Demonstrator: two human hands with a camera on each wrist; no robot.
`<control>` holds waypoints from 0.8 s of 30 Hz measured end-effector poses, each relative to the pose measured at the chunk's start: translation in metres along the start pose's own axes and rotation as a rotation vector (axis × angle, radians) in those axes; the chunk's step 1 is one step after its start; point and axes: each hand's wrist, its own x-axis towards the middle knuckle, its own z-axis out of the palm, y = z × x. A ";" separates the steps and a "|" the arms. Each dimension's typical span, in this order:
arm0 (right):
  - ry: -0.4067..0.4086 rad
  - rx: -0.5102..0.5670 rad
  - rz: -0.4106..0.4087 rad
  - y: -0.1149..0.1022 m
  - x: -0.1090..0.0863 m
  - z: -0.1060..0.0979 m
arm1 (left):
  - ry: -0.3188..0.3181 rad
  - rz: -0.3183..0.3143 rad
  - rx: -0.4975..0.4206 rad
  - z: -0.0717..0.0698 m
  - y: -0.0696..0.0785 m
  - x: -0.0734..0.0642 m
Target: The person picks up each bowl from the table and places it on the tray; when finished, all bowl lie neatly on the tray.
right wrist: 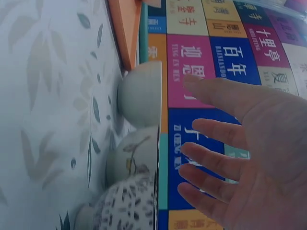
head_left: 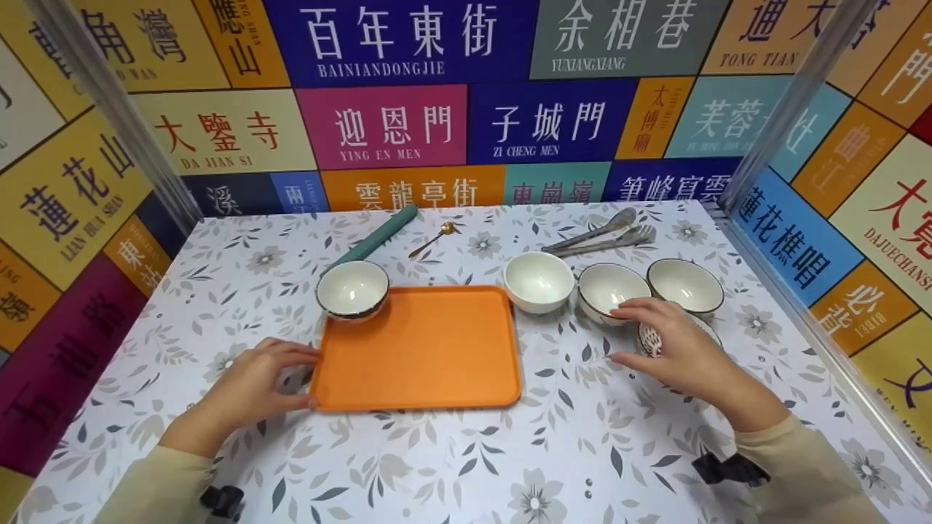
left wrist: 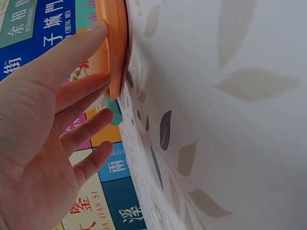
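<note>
- Two pale sleeves, left (head_left: 156,484) and right (head_left: 804,473), come in from the near side over the flowered tabletop (head_left: 415,473), with a black strap at each wrist.
- The left hand (head_left: 251,378) has its fingers loosely extended; thumb and forefinger touch the tray's left edge, the thumb near its near-left corner.
- The right hand (head_left: 681,349) hovers with fingers spread and thumb apart, holding nothing; the right wrist view shows a gap between its fingertips and the bowls.
- The orange tray (head_left: 419,356) lies flat, a little left of the tabletop's middle.
- Below the right hand and partly hidden by it, the speckled bowl (head_left: 650,340) stands upright toward the tabletop's right edge.
- Just beyond it stand the flowered bowl (head_left: 614,291) and, nearer the right edge, a dark-rimmed bowl (head_left: 686,284).
- The plain white bowl (head_left: 539,282) stands just beside the tray's far-right corner.
- Another bowl (head_left: 353,290), also dark-rimmed, sits at the tray's far-left corner.
- Behind that, a green rod (head_left: 378,234) slants to the tabletop's far edge.
- Near that edge lie a gold spoon (head_left: 437,235) and, further right, metal tongs (head_left: 597,228).
</note>
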 end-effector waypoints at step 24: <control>-0.066 -0.185 0.275 0.059 -0.031 -0.030 | -0.012 -0.030 -0.003 -0.001 0.003 0.000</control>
